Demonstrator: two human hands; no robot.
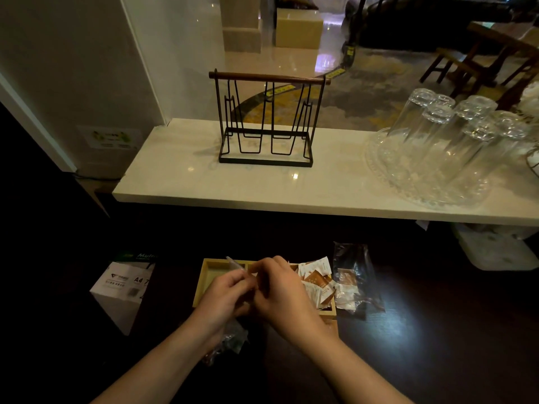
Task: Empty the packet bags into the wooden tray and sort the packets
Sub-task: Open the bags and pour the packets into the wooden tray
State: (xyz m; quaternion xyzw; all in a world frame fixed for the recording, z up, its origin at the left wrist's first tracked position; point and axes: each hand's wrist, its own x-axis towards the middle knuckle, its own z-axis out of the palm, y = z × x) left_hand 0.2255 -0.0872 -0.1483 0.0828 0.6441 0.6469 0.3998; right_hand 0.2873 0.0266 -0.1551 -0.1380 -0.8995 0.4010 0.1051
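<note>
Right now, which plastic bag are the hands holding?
The clear bag at the wooden tray's near-left side, under both hands; the other bag lies untouched right of it.

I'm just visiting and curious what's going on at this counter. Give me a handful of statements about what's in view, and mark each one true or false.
1. Both hands, the left hand and the right hand, meet over the wooden tray. True.
2. The packets are piled at the tray's left end. False: they lie at its right end.
3. The glasses on the white counter stand upside down. True.
4. The black wire rack is full of cups. False: nothing hangs on it.
5. A clear plastic bag with packets inside lies just to the right of the tray. True.
6. The paper box sits on the white counter. False: it sits lower down, left of the tray.
</note>
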